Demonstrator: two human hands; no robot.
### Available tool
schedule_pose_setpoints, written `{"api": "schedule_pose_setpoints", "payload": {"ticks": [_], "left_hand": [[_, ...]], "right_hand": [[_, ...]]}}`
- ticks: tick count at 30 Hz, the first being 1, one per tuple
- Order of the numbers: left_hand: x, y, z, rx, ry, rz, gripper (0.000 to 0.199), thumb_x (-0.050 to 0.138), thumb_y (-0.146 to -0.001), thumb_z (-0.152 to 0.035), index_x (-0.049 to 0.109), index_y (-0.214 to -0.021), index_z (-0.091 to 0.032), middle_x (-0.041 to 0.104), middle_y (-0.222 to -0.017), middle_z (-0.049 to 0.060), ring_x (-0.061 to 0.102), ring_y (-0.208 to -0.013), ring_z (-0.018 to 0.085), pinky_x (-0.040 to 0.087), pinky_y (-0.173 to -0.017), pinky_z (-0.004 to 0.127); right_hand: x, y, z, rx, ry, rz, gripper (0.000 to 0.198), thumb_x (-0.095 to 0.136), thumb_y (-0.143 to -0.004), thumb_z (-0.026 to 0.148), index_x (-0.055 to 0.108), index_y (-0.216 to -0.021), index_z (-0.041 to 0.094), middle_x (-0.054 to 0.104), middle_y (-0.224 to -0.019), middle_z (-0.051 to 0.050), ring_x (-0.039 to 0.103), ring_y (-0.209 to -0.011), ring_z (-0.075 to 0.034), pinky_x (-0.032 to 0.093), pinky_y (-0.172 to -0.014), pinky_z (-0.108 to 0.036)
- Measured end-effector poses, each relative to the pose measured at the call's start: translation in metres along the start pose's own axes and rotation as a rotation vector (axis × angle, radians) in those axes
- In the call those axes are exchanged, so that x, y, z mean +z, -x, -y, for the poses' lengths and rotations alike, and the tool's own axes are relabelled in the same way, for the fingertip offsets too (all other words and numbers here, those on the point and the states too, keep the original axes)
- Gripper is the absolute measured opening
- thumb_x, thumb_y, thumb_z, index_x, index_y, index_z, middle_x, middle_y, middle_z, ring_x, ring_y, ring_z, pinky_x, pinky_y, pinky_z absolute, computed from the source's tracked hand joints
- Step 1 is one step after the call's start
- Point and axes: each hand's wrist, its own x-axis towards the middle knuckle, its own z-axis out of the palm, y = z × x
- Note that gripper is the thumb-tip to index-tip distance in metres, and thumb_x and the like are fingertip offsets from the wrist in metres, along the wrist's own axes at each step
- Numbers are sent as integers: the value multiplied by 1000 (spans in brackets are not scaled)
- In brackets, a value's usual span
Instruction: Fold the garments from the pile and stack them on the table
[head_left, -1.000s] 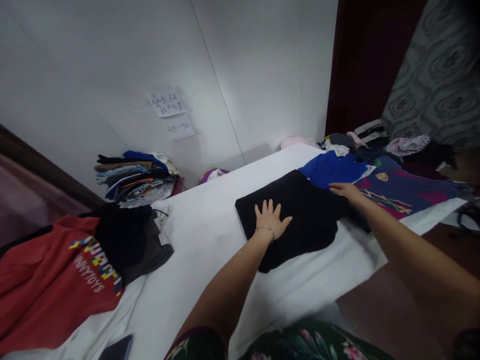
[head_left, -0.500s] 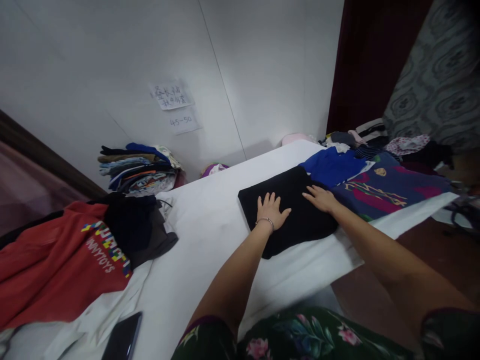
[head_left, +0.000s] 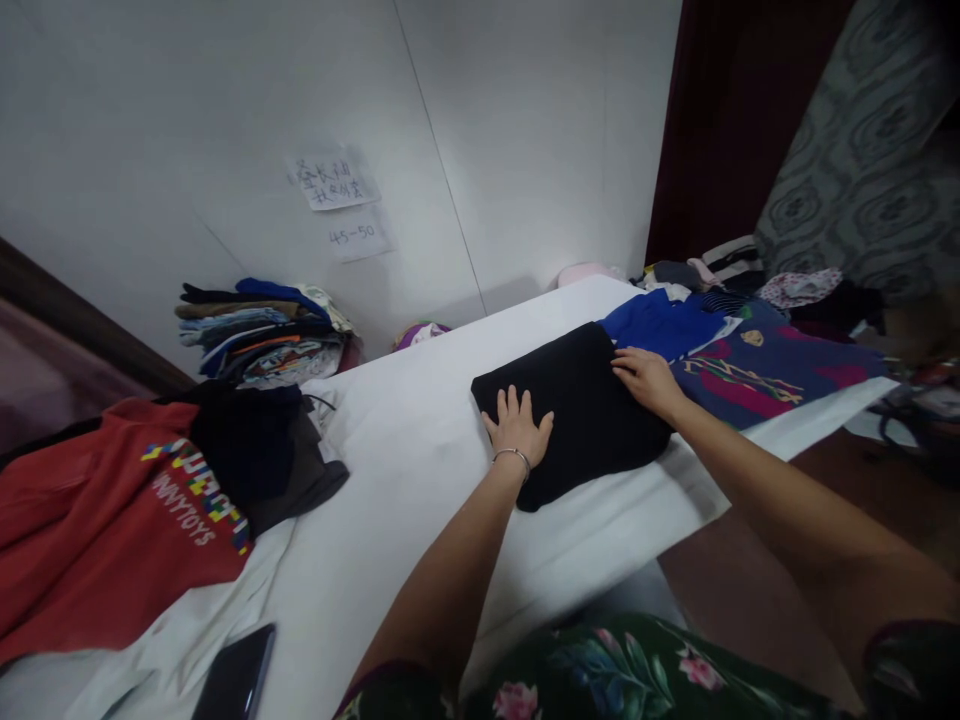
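Note:
A black folded garment (head_left: pixel 577 420) lies as a flat rectangle on the white-covered table (head_left: pixel 397 480). My left hand (head_left: pixel 517 425), with a bracelet at the wrist, rests palm down near the garment's left edge, fingers spread. At the right edge, my right hand (head_left: pixel 649 380) touches the cloth with its fingers bent and fairly close together; whether they pinch the fabric I cannot make out. Just beyond that hand lie a blue garment (head_left: pixel 660 320) and a dark patterned garment (head_left: pixel 765 360).
A red hoodie (head_left: pixel 112 520) and dark clothes (head_left: pixel 277 450) lie on the left, with a phone (head_left: pixel 236 675) at the near edge. Folded clothes are stacked (head_left: pixel 262 330) by the wall. More loose clothes (head_left: pixel 802 290) are heaped at the far right. Handwritten papers (head_left: pixel 334 180) hang on the wall.
My left hand has slid left toward the garment's left edge. My right hand has drawn its fingers in and shifted to the garment's right edge. The view has shifted slightly.

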Motion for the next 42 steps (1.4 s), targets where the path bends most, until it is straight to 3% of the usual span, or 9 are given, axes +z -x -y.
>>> {"api": "schedule_pose_setpoints", "payload": {"ticks": [3, 8, 13, 18, 23, 28, 32, 37, 42], "left_hand": [[1, -1, 0, 3, -11, -6, 71, 21, -90, -62, 28, -149, -23, 15, -160, 6, 3, -147, 29, 12, -114, 61], [3, 0, 1, 2, 11, -12, 71, 21, -90, -62, 28, -149, -23, 14, -160, 6, 4, -147, 29, 12, -113, 62], [4, 0, 1, 4, 21, -24, 70, 23, -89, -62, 29, -148, -24, 15, -160, 6, 4, -147, 28, 11, -113, 62], [5, 0, 1, 8, 33, -20, 71, 21, -90, -62, 29, -149, -25, 15, -160, 5, 2, -147, 29, 10, -114, 62], [5, 2, 2, 2, 54, -30, 70, 21, -90, -62, 27, -149, -26, 14, -161, 4, 2, -147, 30, 11, -114, 61], [7, 3, 1, 8, 47, -57, 70, 21, -90, -61, 28, -149, -25, 15, -160, 4, 4, -147, 28, 11, -114, 60], [8, 2, 2, 7, 49, -62, 69, 21, -90, -61, 29, -149, -25, 15, -160, 4, 3, -147, 28, 11, -114, 60], [10, 1, 2, 7, 55, -48, 70, 22, -89, -61, 28, -149, -25, 14, -160, 3, 2, -147, 28, 11, -114, 61], [11, 0, 2, 8, 57, -51, 70, 24, -89, -61, 28, -149, -26, 14, -160, 3, 3, -147, 28, 11, -114, 61]], "right_hand": [[0, -3, 20, -97, -56, 37, 22, 55, -86, 31, 75, -91, 23, 68, -114, -6, 57, -114, -24, 40, -103, -42], [18, 4, 30, -76, 93, 157, 19, 63, -81, 30, 76, -92, 21, 65, -119, -9, 56, -114, -27, 42, -100, -42], [26, 5, 30, 6, 117, 195, 15, 63, -80, 30, 76, -83, 24, 67, -110, -6, 57, -104, -25, 44, -91, -39], [28, -4, 30, 164, -72, 170, 8, 66, -70, 23, 68, -63, 21, 67, -92, -5, 58, -95, -23, 45, -87, -36], [14, 2, 25, 233, -212, 66, 27, 42, -87, 32, 65, -86, 19, 67, -93, -5, 61, -87, -17, 48, -80, -31], [-4, 17, 59, 3, -470, 125, 20, 52, -84, 37, 61, -80, 20, 66, -89, -4, 59, -85, -18, 46, -81, -32], [0, 19, 94, -207, -184, 273, 14, 52, -84, 24, 64, -78, 20, 64, -88, -5, 56, -86, -19, 43, -80, -32], [9, 18, 109, -276, 212, 398, 15, 55, -86, 24, 69, -90, 21, 64, -95, -9, 55, -91, -23, 40, -80, -35], [17, 18, 109, -247, 220, 429, 20, 48, -87, 18, 65, -78, 18, 64, -90, -10, 56, -87, -22, 40, -77, -34]]}}
